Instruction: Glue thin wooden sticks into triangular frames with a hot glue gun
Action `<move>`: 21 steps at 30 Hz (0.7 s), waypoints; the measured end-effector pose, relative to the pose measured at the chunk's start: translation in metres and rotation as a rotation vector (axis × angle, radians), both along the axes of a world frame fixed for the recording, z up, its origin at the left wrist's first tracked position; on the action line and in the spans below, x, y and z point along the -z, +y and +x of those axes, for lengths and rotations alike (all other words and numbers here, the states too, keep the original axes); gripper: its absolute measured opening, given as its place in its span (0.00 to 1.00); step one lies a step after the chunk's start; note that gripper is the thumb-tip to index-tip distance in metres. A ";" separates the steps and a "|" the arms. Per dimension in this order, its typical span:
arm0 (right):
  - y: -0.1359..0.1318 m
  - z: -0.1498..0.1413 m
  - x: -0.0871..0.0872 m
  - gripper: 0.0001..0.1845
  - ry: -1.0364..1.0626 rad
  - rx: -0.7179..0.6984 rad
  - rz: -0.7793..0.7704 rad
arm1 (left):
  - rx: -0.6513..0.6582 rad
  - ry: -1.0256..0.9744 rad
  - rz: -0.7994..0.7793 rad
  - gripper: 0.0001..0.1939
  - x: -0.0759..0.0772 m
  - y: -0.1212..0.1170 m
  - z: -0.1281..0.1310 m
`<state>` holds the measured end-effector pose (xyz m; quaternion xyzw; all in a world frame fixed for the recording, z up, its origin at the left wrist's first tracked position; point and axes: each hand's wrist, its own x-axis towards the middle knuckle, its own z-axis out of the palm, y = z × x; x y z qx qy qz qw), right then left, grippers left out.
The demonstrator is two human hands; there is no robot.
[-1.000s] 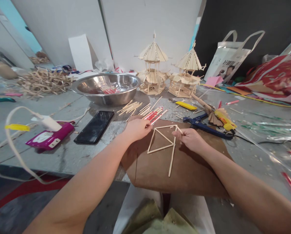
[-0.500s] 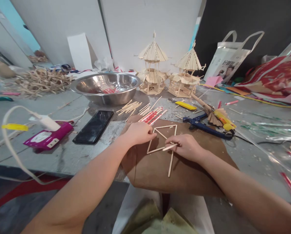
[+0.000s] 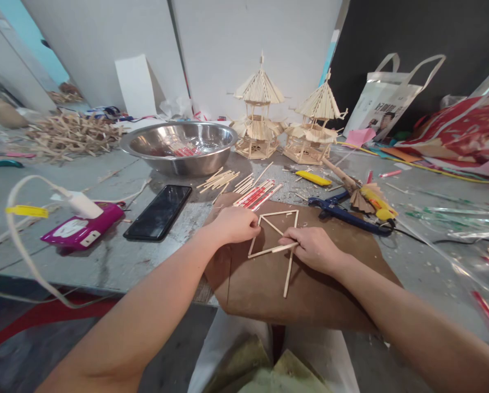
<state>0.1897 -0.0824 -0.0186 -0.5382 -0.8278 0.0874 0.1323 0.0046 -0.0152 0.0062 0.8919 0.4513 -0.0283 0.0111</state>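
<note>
A flat frame of thin wooden sticks (image 3: pixel 274 232) lies on a brown cardboard sheet (image 3: pixel 310 289) at the table's near edge. My left hand (image 3: pixel 236 225), fingers curled, presses on the frame's upper left corner. My right hand (image 3: pixel 312 248) pinches a short stick (image 3: pixel 278 249) laid across the frame's lower bar, where it meets the long upright stick (image 3: pixel 289 262). Loose sticks (image 3: pixel 222 179) and red-striped sticks (image 3: pixel 256 194) lie just beyond the cardboard.
Behind stand a steel bowl (image 3: pixel 179 146), two stick pagodas (image 3: pixel 257 117) (image 3: pixel 316 123), a yellow knife (image 3: pixel 312 177), a blue and yellow glue gun (image 3: pixel 357 210). A phone (image 3: pixel 159 212), pink box (image 3: pixel 81 230) and white cable (image 3: pixel 19 218) lie left. Bags (image 3: pixel 386 98) and plastic sleeves (image 3: pixel 453 218) lie right.
My right hand came down from the frame's top right corner with a short stick and has laid it along the lower bar. My left hand shifted slightly toward the frame's corner.
</note>
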 end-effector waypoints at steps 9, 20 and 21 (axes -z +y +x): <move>0.006 0.009 0.003 0.16 0.162 0.130 0.015 | -0.024 -0.004 0.001 0.16 0.000 -0.002 0.003; 0.006 0.012 0.003 0.19 0.396 0.282 0.002 | -0.050 -0.062 0.035 0.14 0.004 0.003 0.001; 0.007 0.012 0.003 0.20 0.400 0.280 0.007 | -0.056 -0.073 0.041 0.14 0.005 0.004 0.000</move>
